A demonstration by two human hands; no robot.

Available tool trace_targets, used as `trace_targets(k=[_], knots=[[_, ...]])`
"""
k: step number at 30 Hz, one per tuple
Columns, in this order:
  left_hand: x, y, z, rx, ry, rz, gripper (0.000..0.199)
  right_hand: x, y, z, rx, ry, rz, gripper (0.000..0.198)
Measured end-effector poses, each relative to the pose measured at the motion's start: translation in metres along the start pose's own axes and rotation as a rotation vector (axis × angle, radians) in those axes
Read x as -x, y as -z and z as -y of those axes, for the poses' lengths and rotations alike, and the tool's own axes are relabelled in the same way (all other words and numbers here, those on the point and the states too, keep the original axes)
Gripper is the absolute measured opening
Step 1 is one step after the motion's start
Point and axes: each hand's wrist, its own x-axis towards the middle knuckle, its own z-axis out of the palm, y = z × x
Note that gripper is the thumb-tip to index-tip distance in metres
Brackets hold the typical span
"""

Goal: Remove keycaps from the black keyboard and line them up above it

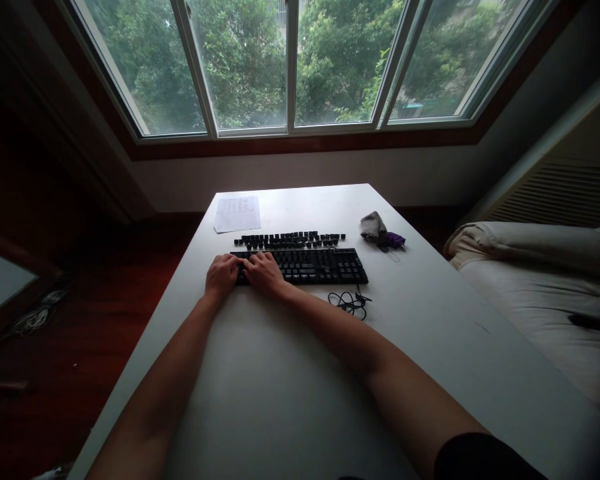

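A black keyboard (325,265) lies flat on the white table, with its left end under my hands. My left hand (222,275) is curled around that left end, fingers bent and thumb toward the other hand. Close beside it, my right hand (263,272) rests over the left keys with fingers bent and pressed together; whatever is under its fingertips is too small to make out. Behind the keyboard, loose black keycaps (290,239) stand in uneven rows. A coiled black cable (350,304) lies in front of the keyboard's right part.
A printed paper sheet (237,214) lies at the table's far left. Toward the far right sit a grey cloth (373,227) and a purple bundle (395,240). The white table (260,400) narrows toward the window; a pale padded seat (530,293) stands on the right.
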Motion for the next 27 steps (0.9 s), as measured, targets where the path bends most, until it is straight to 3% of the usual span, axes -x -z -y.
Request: trace_targets(k=[12,18,23,27], knots=[[0.001,0.0,-0.002,0.009,0.029,-0.004,0.028,0.006,0.004,0.003,-0.033,-0.018,-0.006,0.035],[0.001,-0.004,0.002,0.09,0.015,-0.048,0.026,0.052,0.018,-0.008,-0.052,0.084,-0.005,0.05],[-0.012,-0.009,0.006,0.132,0.089,-0.052,0.02,0.1,0.038,-0.025,-0.1,0.197,-0.002,0.036],[-0.031,-0.014,0.002,0.112,0.11,-0.022,0.019,0.11,0.04,-0.026,-0.151,0.196,-0.015,0.032]])
